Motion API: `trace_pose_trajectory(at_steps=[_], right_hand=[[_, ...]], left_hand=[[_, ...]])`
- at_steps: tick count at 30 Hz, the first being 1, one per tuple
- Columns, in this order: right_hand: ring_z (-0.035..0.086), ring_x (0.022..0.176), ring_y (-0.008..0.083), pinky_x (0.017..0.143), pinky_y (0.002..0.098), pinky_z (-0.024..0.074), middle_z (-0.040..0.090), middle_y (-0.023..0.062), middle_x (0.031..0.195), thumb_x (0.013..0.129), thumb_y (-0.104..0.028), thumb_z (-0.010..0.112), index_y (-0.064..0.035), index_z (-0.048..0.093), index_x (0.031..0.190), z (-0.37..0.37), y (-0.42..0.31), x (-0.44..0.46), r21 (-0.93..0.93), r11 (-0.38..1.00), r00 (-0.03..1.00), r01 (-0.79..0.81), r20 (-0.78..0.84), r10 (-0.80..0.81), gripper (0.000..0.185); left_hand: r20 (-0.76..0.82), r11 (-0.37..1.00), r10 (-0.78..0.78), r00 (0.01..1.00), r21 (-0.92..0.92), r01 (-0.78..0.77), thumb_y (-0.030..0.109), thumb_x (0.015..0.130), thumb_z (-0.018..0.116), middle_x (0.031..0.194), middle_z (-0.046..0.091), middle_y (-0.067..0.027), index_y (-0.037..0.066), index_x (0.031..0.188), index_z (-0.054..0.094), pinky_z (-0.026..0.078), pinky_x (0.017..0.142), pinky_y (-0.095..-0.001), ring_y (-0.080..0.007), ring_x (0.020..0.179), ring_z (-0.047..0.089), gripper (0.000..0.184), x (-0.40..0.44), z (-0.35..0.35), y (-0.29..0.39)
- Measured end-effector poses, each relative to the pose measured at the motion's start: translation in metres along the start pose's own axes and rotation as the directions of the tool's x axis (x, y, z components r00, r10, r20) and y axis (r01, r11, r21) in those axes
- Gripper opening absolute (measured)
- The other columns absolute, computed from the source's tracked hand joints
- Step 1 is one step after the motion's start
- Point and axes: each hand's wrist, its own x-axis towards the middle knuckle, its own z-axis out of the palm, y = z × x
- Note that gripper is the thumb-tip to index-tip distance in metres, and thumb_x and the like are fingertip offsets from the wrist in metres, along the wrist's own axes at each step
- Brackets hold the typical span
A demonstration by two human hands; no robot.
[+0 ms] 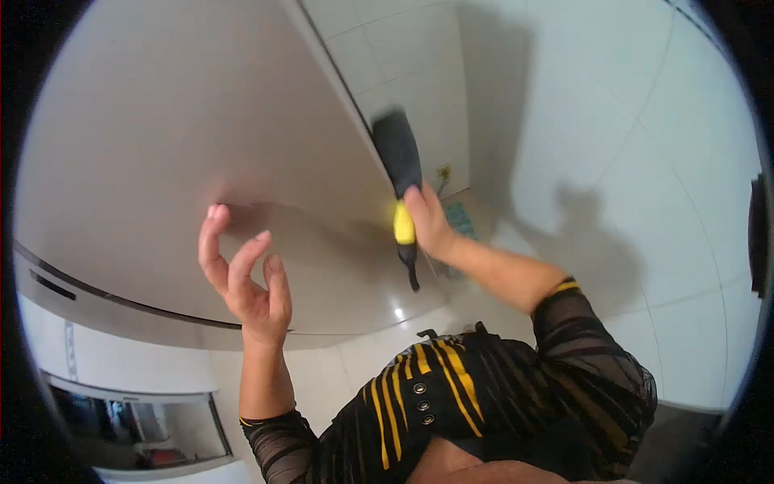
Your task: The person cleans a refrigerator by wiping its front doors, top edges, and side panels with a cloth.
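My right hand (431, 224) is wrapped round a black-and-yellow hand tool (405, 222). Its flat, dark head (397, 147) points up and is slightly blurred; a thin black end hangs below my grip. I cannot make out its exact kind. The head lies along the side edge of a tall, smooth, grey-beige door panel (201, 113), though contact is unclear. In front of that panel my left hand (254, 282) is raised, its fingers curved and apart, holding nothing. Whether its fingertips touch the panel I cannot tell.
White tiled wall (588, 105) runs along the right, with a small yellowish socket (443, 172) low beside the panel. A greenish patterned item (459, 222) is partly hidden behind my right forearm. A dark glass-fronted unit (137, 427) stands at lower left.
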Motion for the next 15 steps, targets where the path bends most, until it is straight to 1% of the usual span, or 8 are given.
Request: trace_pose_trajectory(at_steps=[3,6,8,10,11,12,13,15], right_hand=[[0.032,0.116,0.0191,0.098,0.0289,0.0224,0.035,0.0134,0.127,0.089,-0.030,0.039,0.0027,0.023,0.130,-0.017,0.053,-0.033,0.049,0.998,0.998,-0.044,-0.031,0.046,0.055],[0.025,0.123,0.0220,0.101,0.0307,0.0185,0.028,0.0159,0.133,0.089,-0.030,0.039,0.0053,0.019,0.131,-0.022,0.062,-0.028,0.016,0.986,0.984,-0.168,-0.050,0.168,0.058],[0.020,0.127,0.0258,0.103,0.0321,0.0154,0.022,0.0183,0.136,0.088,-0.029,0.039,0.0082,0.023,0.128,-0.014,0.034,0.004,0.118,0.983,0.989,0.138,0.027,-0.142,0.057],[0.018,0.128,0.0289,0.103,0.0341,0.0146,0.020,0.0206,0.136,0.087,-0.029,0.041,0.0095,0.028,0.125,-0.006,-0.008,0.043,0.118,0.925,0.923,0.360,0.100,-0.372,0.056],[0.019,0.127,0.0321,0.103,0.0368,0.0149,0.021,0.0221,0.135,0.085,-0.031,0.043,0.0094,0.034,0.123,0.007,-0.033,0.063,0.146,0.894,0.895,0.423,0.084,-0.438,0.056],[0.021,0.126,0.0340,0.103,0.0392,0.0168,0.025,0.0222,0.133,0.084,-0.032,0.047,0.0084,0.036,0.122,0.019,-0.061,0.084,0.192,0.819,0.824,0.541,0.070,-0.562,0.057],[0.027,0.121,0.0371,0.101,0.0414,0.0195,0.030,0.0232,0.129,0.081,-0.034,0.050,0.0073,0.041,0.118,0.025,-0.081,0.112,0.017,0.676,0.670,0.737,0.115,-0.733,0.056],[0.033,0.115,0.0384,0.096,0.0438,0.0249,0.038,0.0226,0.123,0.075,-0.039,0.056,0.0048,0.051,0.106,0.047,-0.121,0.144,0.075,0.584,0.585,0.809,0.000,-0.811,0.054]], left_hand=[[0.010,0.955,0.177,0.984,0.241,-0.174,0.005,0.078,0.051,0.131,0.029,-0.0149,0.010,0.104,0.052,0.022,0.102,-0.0472,-0.0324,0.124,0.027,0.026,0.035,0.009,0.001],[-0.051,0.925,0.222,0.974,0.328,-0.193,0.007,0.079,0.052,0.132,0.028,-0.0150,0.010,0.107,0.051,0.021,0.101,-0.0484,-0.0332,0.125,0.025,0.028,0.052,0.026,-0.002],[-0.039,0.922,0.231,0.972,0.328,-0.206,0.012,0.082,0.051,0.132,0.027,-0.0152,0.010,0.111,0.049,0.020,0.101,-0.0487,-0.0351,0.125,0.023,0.029,0.058,0.036,-0.003],[0.005,0.806,0.256,0.967,0.551,-0.216,0.018,0.084,0.049,0.133,0.026,-0.0166,0.008,0.114,0.047,0.020,0.101,-0.0488,-0.0366,0.125,0.023,0.031,0.063,0.042,0.001],[0.020,0.803,0.252,0.967,0.553,-0.221,0.018,0.084,0.049,0.133,0.026,-0.0166,0.008,0.114,0.047,0.020,0.101,-0.0488,-0.0366,0.125,0.023,0.031,0.062,0.042,0.000],[-0.022,0.816,0.258,0.966,0.540,-0.206,0.021,0.084,0.048,0.132,0.027,-0.0185,0.008,0.112,0.047,0.019,0.099,-0.0517,-0.0383,0.123,0.024,0.031,0.061,0.043,-0.003],[-0.061,0.829,0.259,0.964,0.527,-0.190,0.024,0.084,0.047,0.131,0.028,-0.0204,0.008,0.111,0.048,0.018,0.098,-0.0547,-0.0399,0.121,0.026,0.031,0.061,0.046,-0.003],[-0.055,0.826,0.265,0.963,0.528,-0.197,0.024,0.084,0.048,0.131,0.027,-0.0208,0.008,0.111,0.048,0.018,0.098,-0.0546,-0.0398,0.122,0.025,0.031,0.061,0.047,-0.005]])
